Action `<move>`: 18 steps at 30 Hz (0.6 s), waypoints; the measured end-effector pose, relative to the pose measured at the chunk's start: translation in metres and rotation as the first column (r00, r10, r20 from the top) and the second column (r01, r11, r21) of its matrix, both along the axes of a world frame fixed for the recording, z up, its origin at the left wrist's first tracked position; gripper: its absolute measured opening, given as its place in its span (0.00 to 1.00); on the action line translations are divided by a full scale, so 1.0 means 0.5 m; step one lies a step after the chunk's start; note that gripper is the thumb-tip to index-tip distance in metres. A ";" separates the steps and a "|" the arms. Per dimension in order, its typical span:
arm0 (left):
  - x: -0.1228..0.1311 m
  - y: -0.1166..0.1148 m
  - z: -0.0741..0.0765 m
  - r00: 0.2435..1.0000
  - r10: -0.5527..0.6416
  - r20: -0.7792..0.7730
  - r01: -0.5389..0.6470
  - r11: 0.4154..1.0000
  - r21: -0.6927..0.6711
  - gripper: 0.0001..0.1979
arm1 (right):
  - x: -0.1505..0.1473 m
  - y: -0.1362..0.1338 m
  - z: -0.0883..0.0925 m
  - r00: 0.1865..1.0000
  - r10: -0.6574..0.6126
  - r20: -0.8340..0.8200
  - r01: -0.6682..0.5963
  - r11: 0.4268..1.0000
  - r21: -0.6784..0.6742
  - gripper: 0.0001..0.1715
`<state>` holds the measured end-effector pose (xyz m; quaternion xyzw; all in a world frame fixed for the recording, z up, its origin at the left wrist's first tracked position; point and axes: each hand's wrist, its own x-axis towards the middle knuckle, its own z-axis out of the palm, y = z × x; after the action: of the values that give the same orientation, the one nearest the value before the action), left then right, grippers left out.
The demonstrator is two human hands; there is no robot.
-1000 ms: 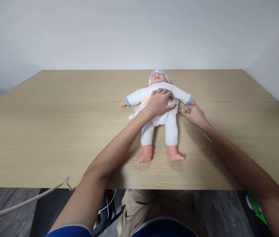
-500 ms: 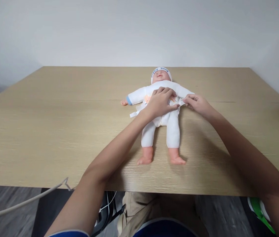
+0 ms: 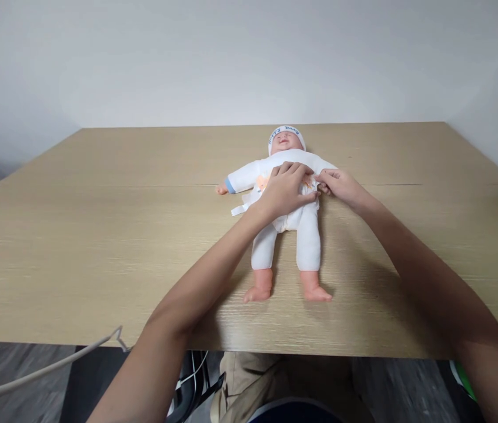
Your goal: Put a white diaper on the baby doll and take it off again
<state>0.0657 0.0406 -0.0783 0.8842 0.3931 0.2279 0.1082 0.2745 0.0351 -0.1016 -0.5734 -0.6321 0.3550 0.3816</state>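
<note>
A baby doll in white clothes and a white printed headband lies on its back on the wooden table, feet toward me. Around its waist is a white diaper with orange print; one white tab sticks out at the left. My left hand lies across the diaper's front with its fingers apart. At the doll's right-hand side in view, my right hand pinches the diaper's edge, close to my left thumb. Its fingers hide most of what they grip.
A pale cable rises over the table's front edge at the lower left. Behind the table stands a plain wall. A black chair and a green object show below the front edge.
My right hand has moved left, closer to the diaper, and the white tab it was pulling outward no longer shows. My left hand stays on the diaper. The whole view has shifted slightly.
</note>
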 end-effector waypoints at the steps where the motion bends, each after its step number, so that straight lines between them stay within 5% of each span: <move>1: 0.000 0.000 0.000 1.000 0.000 0.004 0.000 1.000 0.000 0.19 | -0.001 0.001 0.000 1.000 0.004 -0.001 -0.004 1.000 0.006 0.24; 8: -0.010 0.006 0.011 0.998 -0.051 0.041 0.054 0.996 -0.067 0.23 | -0.024 0.011 0.007 0.998 0.052 -0.044 -0.054 0.997 -0.049 0.22; 18: -0.066 0.026 0.023 0.917 -0.227 0.328 0.319 0.912 -0.259 0.32 | -0.050 0.015 -0.002 0.995 0.076 -0.062 -0.076 0.997 -0.009 0.22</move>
<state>0.0324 0.0537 -0.0666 0.8598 0.2745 0.2739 0.3322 0.2494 0.0427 -0.1025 -0.5399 -0.6395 0.3902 0.3838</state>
